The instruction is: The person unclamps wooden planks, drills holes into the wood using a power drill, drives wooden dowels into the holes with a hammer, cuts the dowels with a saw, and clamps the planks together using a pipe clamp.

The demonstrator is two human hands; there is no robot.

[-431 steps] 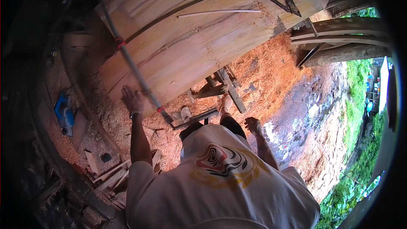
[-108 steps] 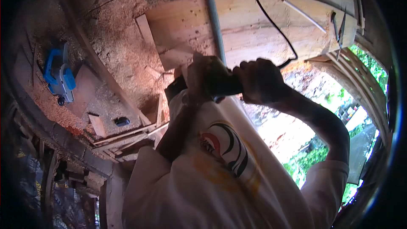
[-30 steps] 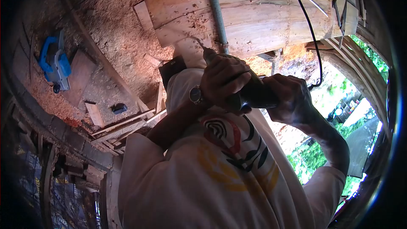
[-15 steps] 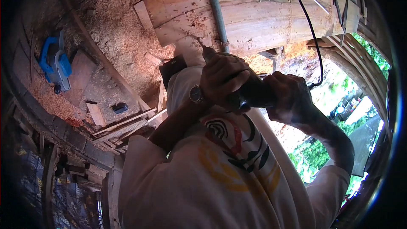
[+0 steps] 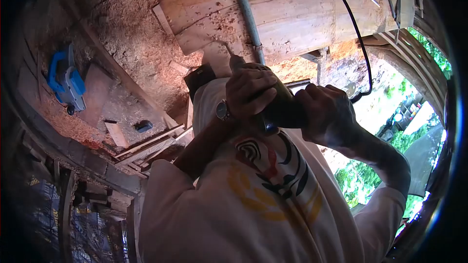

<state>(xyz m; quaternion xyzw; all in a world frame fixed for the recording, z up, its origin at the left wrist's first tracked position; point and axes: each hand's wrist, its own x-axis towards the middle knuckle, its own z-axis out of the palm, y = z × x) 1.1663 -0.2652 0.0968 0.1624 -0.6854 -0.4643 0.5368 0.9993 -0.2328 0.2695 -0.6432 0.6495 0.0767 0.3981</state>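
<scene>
A dark corded power drill (image 5: 285, 100) is held in front of my chest, its thin bit (image 5: 227, 47) pointing at a wide wooden board (image 5: 302, 14). Whether the bit touches the board I cannot tell. My left hand (image 5: 251, 90), with a watch on the wrist, wraps round the front of the drill body just behind the chuck. At the rear end, my right hand (image 5: 326, 114) is closed round the handle. A black cord (image 5: 360, 39) runs up from beside the right hand across the board.
A grey metal pipe (image 5: 246, 17) lies across the board. On the left, a blue electric planer (image 5: 67, 80) rests among wood shavings. Several wooden strips (image 5: 151, 148) lie near my left elbow. Dark hand tools (image 5: 393, 5) lie at the board's right end.
The drill and both hands have shifted slightly left in view, with the right hand a little lower. The planer and wood strips appear slightly lower as the view shifts.
</scene>
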